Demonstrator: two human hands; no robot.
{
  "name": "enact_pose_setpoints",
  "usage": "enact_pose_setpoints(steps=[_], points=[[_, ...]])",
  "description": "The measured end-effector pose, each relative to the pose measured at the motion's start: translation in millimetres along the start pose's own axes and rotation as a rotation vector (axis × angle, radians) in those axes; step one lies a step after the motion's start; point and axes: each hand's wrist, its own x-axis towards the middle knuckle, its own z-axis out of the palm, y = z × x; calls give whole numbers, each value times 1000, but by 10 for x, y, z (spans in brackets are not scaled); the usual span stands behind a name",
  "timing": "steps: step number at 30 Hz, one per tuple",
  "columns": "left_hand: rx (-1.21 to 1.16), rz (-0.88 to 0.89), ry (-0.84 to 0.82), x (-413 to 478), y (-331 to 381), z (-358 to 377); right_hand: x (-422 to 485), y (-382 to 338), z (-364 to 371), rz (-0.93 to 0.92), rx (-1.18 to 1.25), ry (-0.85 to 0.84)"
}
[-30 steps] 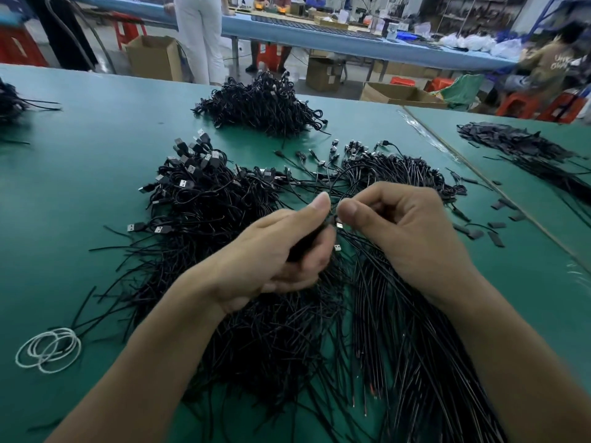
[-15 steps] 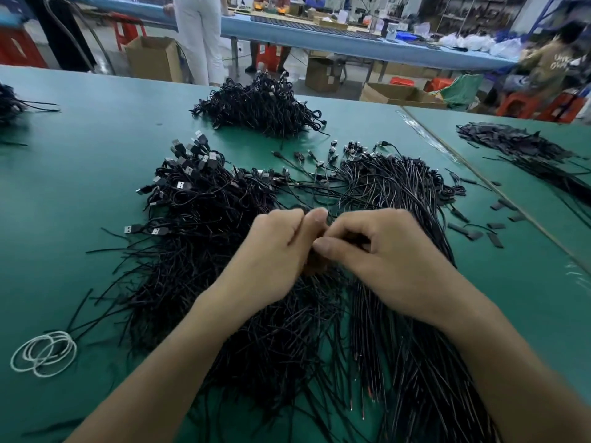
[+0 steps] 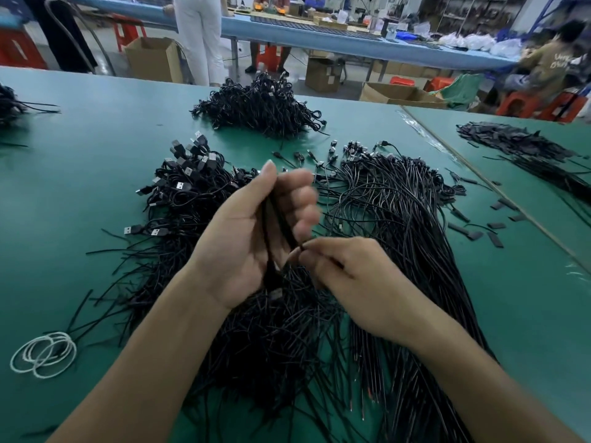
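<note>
Fingers of the left hand (image 3: 243, 244) curl round a slim bundle of black sheathed cables (image 3: 277, 223), upright above the loose black cable heap (image 3: 287, 340) on the green table (image 3: 80, 193), probably so the right hand (image 3: 355, 279), pinching one thin black strand (image 3: 296, 251), can add it.

left grip (image 3: 252, 238) upright with fingers curled, right grip (image 3: 351, 276) just below it, fingertips pinched.

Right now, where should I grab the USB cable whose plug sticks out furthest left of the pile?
Pinch the black shell behind the silver plug, coming from the left over the green table. It lies flat, pointing left, clear of the pile, while its wire runs back into the tangle.
</note>
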Motion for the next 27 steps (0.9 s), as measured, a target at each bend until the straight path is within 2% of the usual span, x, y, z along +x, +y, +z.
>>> enact_pose_setpoints(steps=[2,4,6,8,11,14,16,19,23,27], points=[[149,107,84,32,-48,-36,-39,-23,-6,-9,-115,-126],[494,214,168,56,-97,-88,-69,-65,-37,-40,-227,-200],[961,270,249,60,-132,-131,-83,-111,-101,-87,-281,-172],[1204,166,201,35,-146,-117,-82,-135,-193,-130,-272,-68],[1119,-63,50,-17,-147,-33,-76,-132,-330,-186,-238,137],[1025,-172,-5,-55,-117,20,-71,-97,-384,-197,-121,293],[937,-228,-75,-80,-79,29,-60,-76,-385,-180,-1,293],[745,-290,-163,-116,-31,1,-50,-78,-358,-153,243,137],[746,-251,-74,-90,-59,2,-34,-87,-344,-117,272,115],[911,25,142,25,-248,-51,-19,-61,-297,-138,79,242]])
